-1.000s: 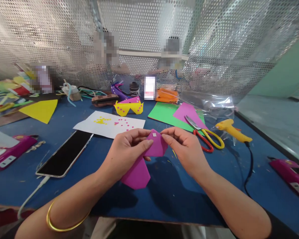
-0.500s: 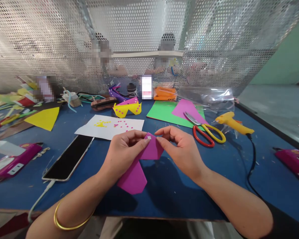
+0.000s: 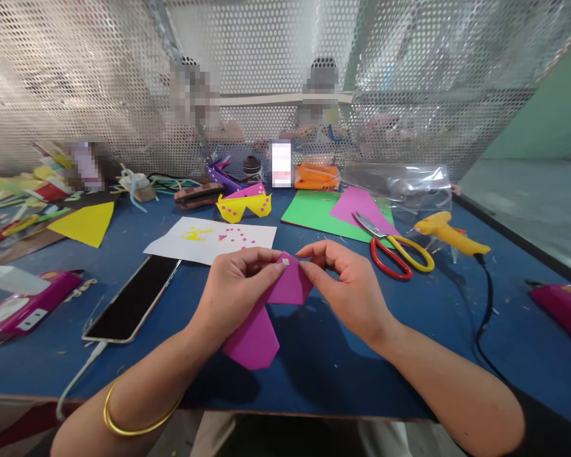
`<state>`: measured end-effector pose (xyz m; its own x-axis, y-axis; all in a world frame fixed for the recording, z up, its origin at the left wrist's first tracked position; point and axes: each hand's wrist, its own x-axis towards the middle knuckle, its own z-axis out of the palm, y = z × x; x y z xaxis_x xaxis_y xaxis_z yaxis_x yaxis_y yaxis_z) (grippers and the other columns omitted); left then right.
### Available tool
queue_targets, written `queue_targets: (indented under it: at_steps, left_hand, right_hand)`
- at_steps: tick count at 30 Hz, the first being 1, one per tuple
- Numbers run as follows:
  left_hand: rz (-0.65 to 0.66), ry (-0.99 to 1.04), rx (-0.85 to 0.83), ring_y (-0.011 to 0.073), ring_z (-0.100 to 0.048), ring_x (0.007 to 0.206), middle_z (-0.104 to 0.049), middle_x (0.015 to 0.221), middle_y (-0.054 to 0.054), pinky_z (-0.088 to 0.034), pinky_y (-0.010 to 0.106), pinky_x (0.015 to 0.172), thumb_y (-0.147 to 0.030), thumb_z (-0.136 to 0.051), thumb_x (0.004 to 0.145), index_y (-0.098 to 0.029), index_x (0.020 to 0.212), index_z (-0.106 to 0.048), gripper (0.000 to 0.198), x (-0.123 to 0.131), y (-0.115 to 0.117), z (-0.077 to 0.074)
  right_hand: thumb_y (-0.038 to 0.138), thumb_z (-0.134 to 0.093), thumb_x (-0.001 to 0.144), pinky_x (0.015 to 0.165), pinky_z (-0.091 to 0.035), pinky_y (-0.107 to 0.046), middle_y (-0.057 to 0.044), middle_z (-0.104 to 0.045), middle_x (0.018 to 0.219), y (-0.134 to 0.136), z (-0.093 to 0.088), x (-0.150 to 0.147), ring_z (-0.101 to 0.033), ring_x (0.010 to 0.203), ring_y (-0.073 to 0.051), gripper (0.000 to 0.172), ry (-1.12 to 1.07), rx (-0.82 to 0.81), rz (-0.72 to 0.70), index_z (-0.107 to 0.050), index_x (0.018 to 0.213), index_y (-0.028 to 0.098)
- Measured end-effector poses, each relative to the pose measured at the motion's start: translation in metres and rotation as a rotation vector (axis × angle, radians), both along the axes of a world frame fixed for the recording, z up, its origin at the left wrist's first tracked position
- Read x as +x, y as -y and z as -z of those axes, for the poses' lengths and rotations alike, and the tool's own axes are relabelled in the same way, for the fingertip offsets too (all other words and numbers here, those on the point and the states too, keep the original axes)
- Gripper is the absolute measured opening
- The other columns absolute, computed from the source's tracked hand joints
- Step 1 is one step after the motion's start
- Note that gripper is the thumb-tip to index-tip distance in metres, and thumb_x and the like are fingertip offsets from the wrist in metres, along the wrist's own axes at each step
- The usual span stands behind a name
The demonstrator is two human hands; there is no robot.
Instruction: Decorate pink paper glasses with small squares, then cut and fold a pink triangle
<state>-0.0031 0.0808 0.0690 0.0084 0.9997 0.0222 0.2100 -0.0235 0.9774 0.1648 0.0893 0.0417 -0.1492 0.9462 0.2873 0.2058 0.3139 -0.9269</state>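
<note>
My left hand (image 3: pixel 235 289) is closed on a folded magenta foam piece (image 3: pixel 261 317), thumb and forefinger pinching its upper edge just above the blue table (image 3: pixel 314 355). A tiny white square (image 3: pixel 285 261) sits on the piece near that edge, right by my left fingertip. My right hand (image 3: pixel 349 285) pinches the same piece from the right, its fingertips touching the top corner. The lower part of the magenta piece hangs down under my left wrist.
A phone (image 3: pixel 133 298) on a cable lies left. White paper (image 3: pixel 212 240) with small coloured bits and yellow foam glasses (image 3: pixel 245 206) lie behind. Scissors (image 3: pixel 393 251), a yellow glue gun (image 3: pixel 450 235), green and pink sheets (image 3: pixel 323 212) sit right. Perforated metal screen behind; people beyond it.
The tiny white square has shifted left along the piece's top edge towards my left fingertip. Both hands keep their hold and have barely moved; the view has tilted slightly.
</note>
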Motion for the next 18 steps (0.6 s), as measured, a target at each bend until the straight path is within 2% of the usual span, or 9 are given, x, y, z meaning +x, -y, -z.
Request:
queue_targets:
  at_steps: [9,14,16,18]
  left_hand:
    - [-0.004,-0.006,-0.005,0.0177,-0.067,0.073,-0.077,0.08,0.004,-0.05,0.024,0.062,-0.03,-0.074,0.072,-0.018,0.084,-0.077,0.017,-0.0011,-0.0001,-0.0014]
    - [0.025,0.031,-0.035,0.0155,-0.067,0.07,-0.077,0.081,0.003,-0.049,0.022,0.061,-0.03,-0.075,0.072,-0.019,0.084,-0.077,0.016,-0.0019,-0.0008,-0.0021]
    - [0.028,0.062,-0.045,0.0144,-0.066,0.067,-0.077,0.08,0.003,-0.049,0.021,0.059,-0.03,-0.076,0.072,-0.02,0.085,-0.077,0.017,-0.0016,-0.0015,-0.0011]
    - [0.023,0.095,-0.048,0.0142,-0.065,0.064,-0.077,0.078,0.003,-0.049,0.021,0.055,-0.029,-0.075,0.072,-0.019,0.086,-0.077,0.018,-0.0013,-0.0022,0.0007]
  right_hand:
    - [0.028,-0.06,0.086,0.057,-0.048,-0.027,0.0,-0.066,0.071,0.0004,-0.0021,-0.0007,-0.06,0.063,-0.013,0.013,0.017,0.011,0.006,-0.064,0.094,0.018]
    - [0.027,-0.058,0.087,0.057,-0.048,-0.027,0.0,-0.065,0.071,0.0,-0.0018,0.0002,-0.06,0.063,-0.014,0.012,0.043,0.04,0.016,-0.064,0.093,0.018]
    - [0.026,-0.058,0.087,0.059,-0.049,-0.028,-0.001,-0.067,0.073,0.0,-0.0002,0.001,-0.062,0.066,-0.015,0.012,0.093,0.088,0.046,-0.064,0.094,0.019]
    - [0.024,-0.058,0.087,0.067,-0.051,-0.032,-0.003,-0.07,0.081,0.0002,0.0015,0.0016,-0.064,0.076,-0.018,0.012,0.167,0.214,0.12,-0.063,0.097,0.02]
